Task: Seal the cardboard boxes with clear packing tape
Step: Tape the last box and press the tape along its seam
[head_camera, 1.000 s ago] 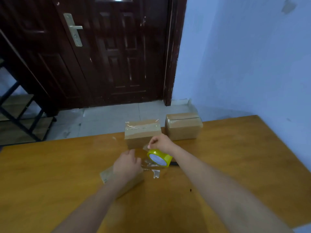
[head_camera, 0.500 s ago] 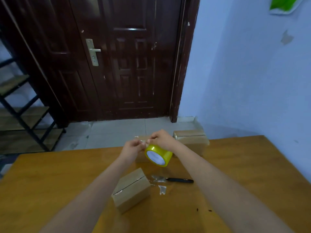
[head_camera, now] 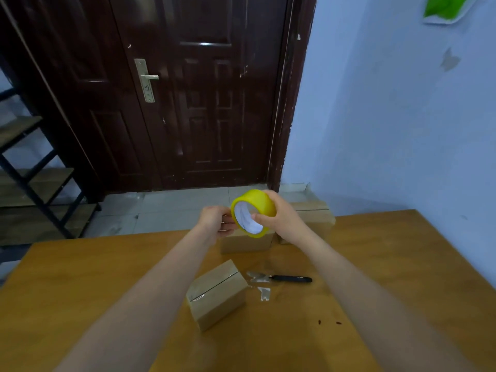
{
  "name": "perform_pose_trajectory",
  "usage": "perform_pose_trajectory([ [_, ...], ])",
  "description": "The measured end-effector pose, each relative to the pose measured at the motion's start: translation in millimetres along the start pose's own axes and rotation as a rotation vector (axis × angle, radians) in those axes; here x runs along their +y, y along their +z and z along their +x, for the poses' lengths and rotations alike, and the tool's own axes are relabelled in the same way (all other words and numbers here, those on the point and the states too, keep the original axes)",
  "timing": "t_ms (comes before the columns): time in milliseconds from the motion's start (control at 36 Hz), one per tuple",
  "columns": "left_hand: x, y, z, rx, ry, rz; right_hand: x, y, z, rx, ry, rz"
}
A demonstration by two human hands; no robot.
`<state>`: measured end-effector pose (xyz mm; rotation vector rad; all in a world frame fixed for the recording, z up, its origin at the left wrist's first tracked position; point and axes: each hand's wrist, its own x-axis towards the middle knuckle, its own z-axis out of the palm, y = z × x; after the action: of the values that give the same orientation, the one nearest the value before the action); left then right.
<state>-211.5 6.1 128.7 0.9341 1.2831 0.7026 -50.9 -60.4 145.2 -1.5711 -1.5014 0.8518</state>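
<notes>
Three boxes on the tabletop point(head_camera: 80, 277): two far boxes point(head_camera: 245, 242) point(head_camera: 315, 220) partly hidden behind my hands, can't confirm their seals. Near box point(head_camera: 217, 294) seam looks open, untaped. Right hand point(head_camera: 279, 214) grips the tape roll point(head_camera: 252, 213) in the air; left hand point(head_camera: 216, 220) pinches at its edge, probably the tape end. Knife point(head_camera: 284, 278) right of near box.

— What do I have on the worktop point(head_camera: 80, 277)?
— I count three cardboard boxes: a near one point(head_camera: 217, 294), a middle one point(head_camera: 245, 244) and a far-right one point(head_camera: 316, 220).
— And tools?
— One roll of tape point(head_camera: 257, 204), one black-handled knife point(head_camera: 284, 278), two scraps of tape point(head_camera: 264, 292).
</notes>
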Motion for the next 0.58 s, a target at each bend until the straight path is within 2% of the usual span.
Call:
perform_pose_trajectory([
  [111,-8.5,4.6,9.7,0.077,0.063,0.159,1.4,13.8,-16.7,0.033,0.057,-0.19],
  [222,-22.7,-7.2,22.7,0.147,0.084,0.246,12.3,33.8,-37.0,-0.064,0.175,-0.339],
  [361,-44.0,-19.7,29.1,0.055,0.071,0.488,29.6,46.1,-60.6,-0.159,0.295,-0.48],
  [472,-67.3,-20.0,36.2,-0.037,0.072,0.594,41.0,48.0,-72.7,-0.178,0.39,-0.417],
  [583,-93.0,-23.2,49.4,-0.051,0.049,0.658,48.4,59.0,-82.3,-0.22,0.475,-0.393],
])
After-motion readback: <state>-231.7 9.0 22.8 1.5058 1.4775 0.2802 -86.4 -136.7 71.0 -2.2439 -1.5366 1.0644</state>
